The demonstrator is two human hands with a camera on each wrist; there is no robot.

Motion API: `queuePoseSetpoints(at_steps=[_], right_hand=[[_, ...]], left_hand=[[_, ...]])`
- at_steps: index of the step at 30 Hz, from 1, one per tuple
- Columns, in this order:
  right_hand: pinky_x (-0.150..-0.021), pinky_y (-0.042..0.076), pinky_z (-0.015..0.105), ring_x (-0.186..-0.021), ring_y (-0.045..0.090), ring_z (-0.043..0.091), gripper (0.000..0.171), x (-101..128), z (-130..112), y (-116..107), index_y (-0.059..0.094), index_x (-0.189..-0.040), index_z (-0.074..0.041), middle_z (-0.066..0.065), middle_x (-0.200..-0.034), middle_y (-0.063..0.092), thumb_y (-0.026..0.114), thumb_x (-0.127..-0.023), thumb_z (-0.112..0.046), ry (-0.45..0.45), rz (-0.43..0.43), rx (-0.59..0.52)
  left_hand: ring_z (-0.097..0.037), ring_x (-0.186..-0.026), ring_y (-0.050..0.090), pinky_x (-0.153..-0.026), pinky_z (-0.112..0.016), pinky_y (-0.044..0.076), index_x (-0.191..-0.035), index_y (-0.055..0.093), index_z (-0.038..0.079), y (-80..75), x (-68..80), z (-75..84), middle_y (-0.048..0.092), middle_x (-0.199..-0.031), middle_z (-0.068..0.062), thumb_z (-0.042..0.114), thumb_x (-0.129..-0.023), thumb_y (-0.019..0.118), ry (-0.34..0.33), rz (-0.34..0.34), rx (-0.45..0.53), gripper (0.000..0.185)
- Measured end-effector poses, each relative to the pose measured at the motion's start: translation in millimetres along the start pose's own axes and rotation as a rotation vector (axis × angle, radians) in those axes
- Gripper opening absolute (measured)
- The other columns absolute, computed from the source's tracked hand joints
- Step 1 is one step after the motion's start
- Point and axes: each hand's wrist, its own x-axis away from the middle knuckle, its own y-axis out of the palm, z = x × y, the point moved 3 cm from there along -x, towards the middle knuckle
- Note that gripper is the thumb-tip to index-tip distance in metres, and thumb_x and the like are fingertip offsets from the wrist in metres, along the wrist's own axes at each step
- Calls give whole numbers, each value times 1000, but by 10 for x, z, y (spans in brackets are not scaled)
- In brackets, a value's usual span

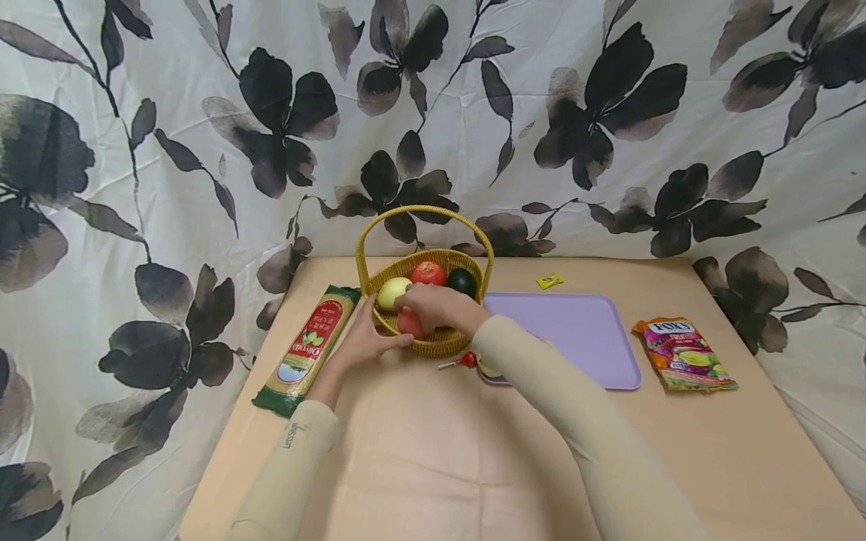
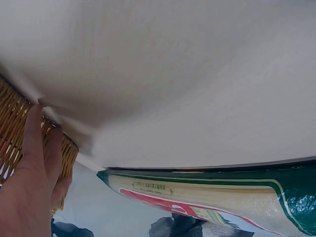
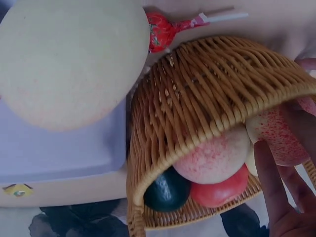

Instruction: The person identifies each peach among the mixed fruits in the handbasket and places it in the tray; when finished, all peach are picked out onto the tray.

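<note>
A wicker basket (image 1: pixel 440 347) with a tall handle stands at the far middle of the table. My right hand (image 1: pixel 443 304) reaches into it and grips a pink-speckled peach (image 3: pixel 279 136) near the rim. Beside that peach are a second peach (image 3: pixel 215 155), a red fruit (image 1: pixel 428 273), a dark green fruit (image 1: pixel 462 282) and a pale yellow fruit (image 1: pixel 394 293). My left hand (image 1: pixel 365 338) rests against the basket's left side. Its fingers lie extended along the outer wicker in the left wrist view, with the thumb toward the front.
Left of the basket lies a green-ended Olivoila pasta packet (image 1: pixel 314 342). A lilac tray (image 1: pixel 575 330) on the right bears a pale round fruit (image 3: pixel 69 59), largely behind my right sleeve. A red lollipop (image 1: pixel 468 359), a yellow sweet (image 1: pixel 549 281) and a Fox's candy bag (image 1: pixel 686 355) lie nearby.
</note>
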Motion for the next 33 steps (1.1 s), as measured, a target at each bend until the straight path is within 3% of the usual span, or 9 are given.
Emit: queuePoseSetpoints(at_steps=[6,13,20,23,27,33], right_hand=[[-101,56,37,-110,59,20,60,152,59,-178,61,-141,-15,8,-123,64,86,-86,-20,6,19,-22],[-101,58,38,-121,59,26,66,407,116,-468,62,-141,-11,12,-136,61,87,-80,-5,-15,55,-25],[-92,61,42,-108,65,32,64,797,186,-637,66,-135,-12,17,-123,65,93,-76,-10,-74,205,-79],[-88,60,42,-102,65,30,62,1020,280,-628,68,-131,-12,15,-117,67,94,-75,-18,-69,241,-92],[-87,59,41,-101,63,27,59,1329,455,-554,69,-129,-9,11,-116,70,94,-76,-19,-19,220,-156],[-80,57,42,-96,62,28,58,1785,812,-384,69,-126,-11,12,-116,69,93,-74,-13,108,224,-251]], left_hand=[[-35,-154,29,-128,-57,24,-166,10,10,19,-10,18,24,-167,-16,39,-83,89,13,-1,2,118],[-33,-157,24,-129,-56,22,-167,7,15,23,-15,4,18,-170,-11,47,-80,89,-13,0,-6,124],[-33,-159,21,-129,-57,20,-167,5,15,21,-27,-29,18,-171,-11,58,-76,89,-15,2,-32,131],[-34,-159,20,-130,-57,19,-167,5,14,17,-29,-27,17,-172,-12,51,-79,89,-19,4,-23,128],[-34,-158,22,-130,-57,19,-167,9,14,9,-30,-10,20,-170,-12,37,-82,90,-3,10,-1,120],[-33,-158,23,-129,-57,19,-167,9,14,19,-45,-7,20,-170,-12,36,-82,90,8,6,-12,119]])
